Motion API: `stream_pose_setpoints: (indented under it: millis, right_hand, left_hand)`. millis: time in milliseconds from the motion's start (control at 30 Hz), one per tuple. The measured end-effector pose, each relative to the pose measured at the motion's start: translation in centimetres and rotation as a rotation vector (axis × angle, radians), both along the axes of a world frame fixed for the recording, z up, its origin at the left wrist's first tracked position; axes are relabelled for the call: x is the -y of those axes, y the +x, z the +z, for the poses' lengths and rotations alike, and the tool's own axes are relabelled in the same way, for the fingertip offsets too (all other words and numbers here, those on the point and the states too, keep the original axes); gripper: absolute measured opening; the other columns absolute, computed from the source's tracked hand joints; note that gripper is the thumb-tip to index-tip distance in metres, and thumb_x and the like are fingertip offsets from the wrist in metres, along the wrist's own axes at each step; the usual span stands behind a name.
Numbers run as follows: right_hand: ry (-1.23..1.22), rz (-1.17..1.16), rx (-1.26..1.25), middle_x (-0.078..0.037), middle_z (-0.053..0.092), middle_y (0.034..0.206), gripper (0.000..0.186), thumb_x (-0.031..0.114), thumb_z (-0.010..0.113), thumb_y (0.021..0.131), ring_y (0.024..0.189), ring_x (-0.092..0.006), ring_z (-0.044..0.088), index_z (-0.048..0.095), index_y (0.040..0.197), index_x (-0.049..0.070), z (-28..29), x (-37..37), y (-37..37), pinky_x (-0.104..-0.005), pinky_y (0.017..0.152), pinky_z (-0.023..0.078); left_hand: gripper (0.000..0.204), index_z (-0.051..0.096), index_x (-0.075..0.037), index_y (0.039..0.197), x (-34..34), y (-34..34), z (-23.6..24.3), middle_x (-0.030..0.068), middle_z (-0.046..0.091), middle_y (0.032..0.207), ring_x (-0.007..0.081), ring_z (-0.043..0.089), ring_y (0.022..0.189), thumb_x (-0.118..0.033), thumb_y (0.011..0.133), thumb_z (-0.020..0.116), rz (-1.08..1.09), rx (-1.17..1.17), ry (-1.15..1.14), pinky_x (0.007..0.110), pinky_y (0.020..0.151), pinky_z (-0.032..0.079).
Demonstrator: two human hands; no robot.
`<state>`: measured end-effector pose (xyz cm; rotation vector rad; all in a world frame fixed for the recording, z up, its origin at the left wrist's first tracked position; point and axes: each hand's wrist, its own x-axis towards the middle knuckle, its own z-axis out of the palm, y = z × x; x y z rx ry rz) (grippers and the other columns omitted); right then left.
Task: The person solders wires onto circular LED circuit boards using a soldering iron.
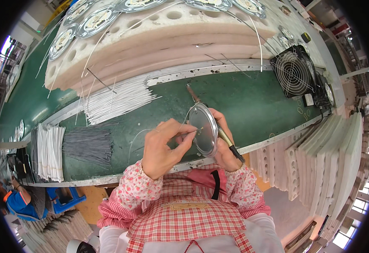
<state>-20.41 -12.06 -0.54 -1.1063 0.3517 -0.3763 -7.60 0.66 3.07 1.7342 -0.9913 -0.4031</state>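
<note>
My right hand (225, 141) grips a round, shiny metal lamp plate (206, 134), tilted on edge in front of me. The same hand also holds a soldering iron (223, 135), whose brownish tip end points up and away over the bench. My left hand (167, 143) is closed in a pinch, thumb and forefinger meeting at the plate's centre. A thin white wire (139, 135) curves out from behind this hand; its end at the fingertips is too small to see clearly.
On the green bench (243, 97) lie white wires (112, 101), dark wires (89, 144) and a bundle of white wires (50, 152). Foam blocks (167, 46) carry several lamp plates (98, 22) beyond. A black fan (293, 72) stands right; foam sheets (319, 160) lean below. A person (22, 200) is at left.
</note>
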Motion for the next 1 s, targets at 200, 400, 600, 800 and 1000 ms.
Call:
stream_pose_setpoints:
  millis: [200, 400, 600, 800, 1000]
  right_hand:
    - [0.038, 0.037, -0.003, -0.011, 0.049, 0.133, 0.089, 0.053, 0.072, 0.082, 0.123, -0.0222, 0.052, 0.031, 0.146, 0.005, -0.3, -0.7, 0.1, -0.0363, 0.102, 0.042]
    - [-0.759, -0.129, -0.202, -0.018, 0.050, 0.138, 0.108, 0.032, 0.095, 0.060, 0.125, -0.0346, 0.049, 0.035, 0.145, 0.005, -0.5, -1.9, -0.3, -0.0429, 0.104, 0.041]
    - [-0.985, -0.033, -0.112, -0.022, 0.042, 0.147, 0.112, 0.030, 0.095, 0.059, 0.132, -0.0438, 0.040, 0.032, 0.148, 0.006, -1.1, -0.4, -0.2, -0.0496, 0.111, 0.034]
    - [-1.004, -0.045, -0.101, -0.020, 0.044, 0.145, 0.112, 0.028, 0.095, 0.057, 0.125, -0.0423, 0.044, 0.034, 0.148, 0.005, -0.9, -1.3, 0.5, -0.0482, 0.107, 0.037]
    - [-0.940, -0.142, -0.100, -0.019, 0.047, 0.141, 0.114, 0.032, 0.095, 0.053, 0.123, -0.0405, 0.044, 0.037, 0.146, 0.004, -0.6, -2.5, 0.4, -0.0481, 0.105, 0.037]
  left_hand:
    - [0.025, 0.073, -0.004, 0.096, -0.3, -0.1, -0.5, 0.0049, 0.062, 0.072, 0.0217, 0.055, 0.062, 0.002, 0.072, 0.074, -0.007, 0.545, -0.088, 0.033, 0.063, 0.040]
    - [0.025, 0.071, -0.003, 0.096, -1.0, 0.5, -2.1, 0.0072, 0.063, 0.077, 0.0243, 0.057, 0.068, 0.000, 0.071, 0.074, -0.018, 0.387, -0.051, 0.034, 0.064, 0.040]
    - [0.015, 0.068, 0.001, 0.093, -1.7, 1.7, -4.0, 0.0055, 0.057, 0.074, 0.0109, 0.050, 0.068, 0.001, 0.079, 0.069, -0.055, -0.103, 0.059, 0.025, 0.064, 0.041]
    - [0.013, 0.069, 0.001, 0.095, -2.1, 0.6, -4.8, 0.0036, 0.058, 0.075, 0.0096, 0.050, 0.068, -0.001, 0.082, 0.069, 0.034, -0.148, 0.040, 0.025, 0.062, 0.040]
    - [0.014, 0.071, 0.001, 0.099, -2.5, 0.2, -5.8, 0.0059, 0.063, 0.078, 0.0113, 0.054, 0.068, -0.003, 0.086, 0.067, 0.084, -0.232, -0.036, 0.027, 0.060, 0.043]
